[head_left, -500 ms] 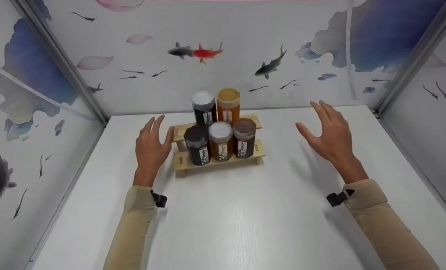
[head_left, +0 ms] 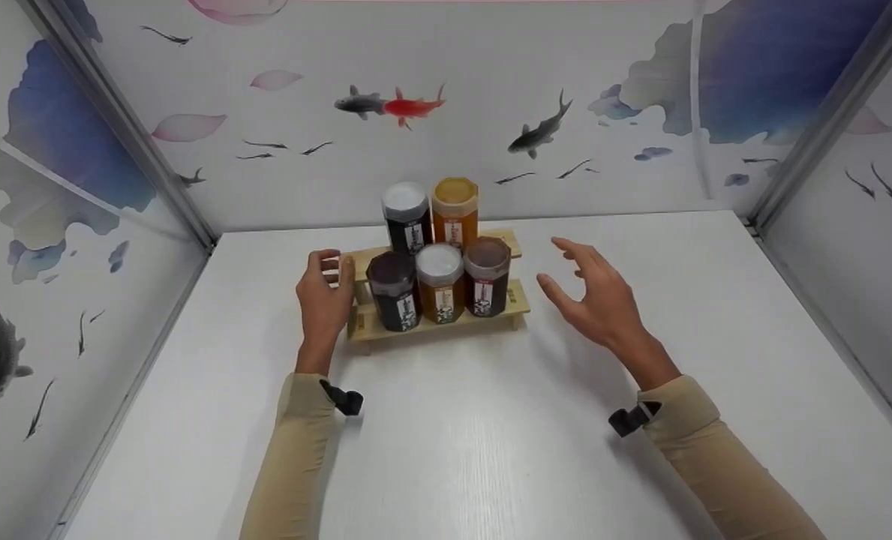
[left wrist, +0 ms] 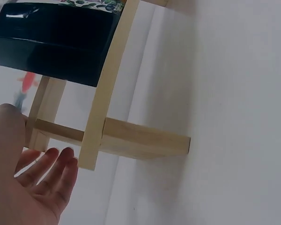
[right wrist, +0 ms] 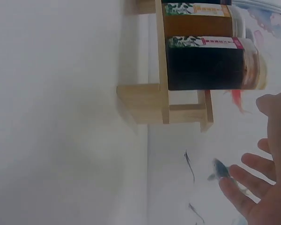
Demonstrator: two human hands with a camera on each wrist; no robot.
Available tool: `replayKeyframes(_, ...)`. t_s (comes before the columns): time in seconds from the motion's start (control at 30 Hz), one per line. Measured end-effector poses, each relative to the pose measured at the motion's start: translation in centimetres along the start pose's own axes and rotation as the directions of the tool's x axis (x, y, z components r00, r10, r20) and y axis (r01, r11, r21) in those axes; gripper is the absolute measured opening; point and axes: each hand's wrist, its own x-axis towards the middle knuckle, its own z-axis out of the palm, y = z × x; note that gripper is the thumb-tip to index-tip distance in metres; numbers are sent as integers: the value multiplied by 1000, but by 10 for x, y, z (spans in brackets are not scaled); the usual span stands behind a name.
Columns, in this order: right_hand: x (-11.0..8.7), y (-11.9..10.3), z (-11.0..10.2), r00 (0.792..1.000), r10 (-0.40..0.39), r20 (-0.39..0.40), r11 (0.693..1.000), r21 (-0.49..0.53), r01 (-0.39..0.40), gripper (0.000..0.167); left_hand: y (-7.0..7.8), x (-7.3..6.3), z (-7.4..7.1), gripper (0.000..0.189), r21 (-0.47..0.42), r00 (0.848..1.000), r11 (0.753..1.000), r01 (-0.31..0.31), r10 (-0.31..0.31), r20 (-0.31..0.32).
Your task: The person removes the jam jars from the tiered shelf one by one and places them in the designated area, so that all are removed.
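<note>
A two-tier wooden rack (head_left: 363, 327) stands on the white table with several jars on it. Its lower step bears a dark jar (head_left: 394, 294), an amber jar with a whitish lid (head_left: 440, 281) and a dark red-brown jar (head_left: 486, 279). On the upper step are a black jar with a white lid (head_left: 406, 214) and an orange jar with a yellow lid (head_left: 456, 214). My left hand (head_left: 324, 300) holds the left end of the upper step, thumb and bent fingers about it. To the right of the rack, my right hand (head_left: 599, 300) hovers apart from it, fingers spread and holding nothing.
A white back wall (head_left: 611, 187) with painted fish rises close behind the rack. Side panels with metal posts (head_left: 127, 135) bound the white table (head_left: 476, 450) on the left and right. Each wrist carries a small black camera (head_left: 629, 420).
My left hand has moved right and slightly down onto the rack's end, its fingers bending. My right hand has come left, nearer the rack. The rack and jars look unmoved.
</note>
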Motion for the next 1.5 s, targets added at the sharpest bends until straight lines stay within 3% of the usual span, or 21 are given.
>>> replayKeyframes(0.33,-4,-25,33,991,-18,136,981,196,-9,71,-3,-2,7,44,-137,992,984,112,-118,-37)
replayKeyframes(0.6,-2,-34,56,990,2,144,944,326,-49,82,-7,-12,6,52,-250,992,962,114,-122,-18)
replayKeyframes(0.9,1,-35,76,994,42,101,916,393,-79,85,-19,-30,0,47,-264,994,959,105,-107,6)
replayKeyframes(1.1,2,-37,84,994,69,83,910,403,-96,84,-19,-38,0,31,-210,994,972,106,-104,21)
replayKeyframes(1.23,2,-37,85,993,86,87,888,444,-115,84,-18,-40,2,23,-163,995,981,103,-100,27)
replayKeyframes(1.5,2,-39,85,990,89,109,859,496,-131,84,-24,-46,4,24,-57,982,983,177,-172,79)
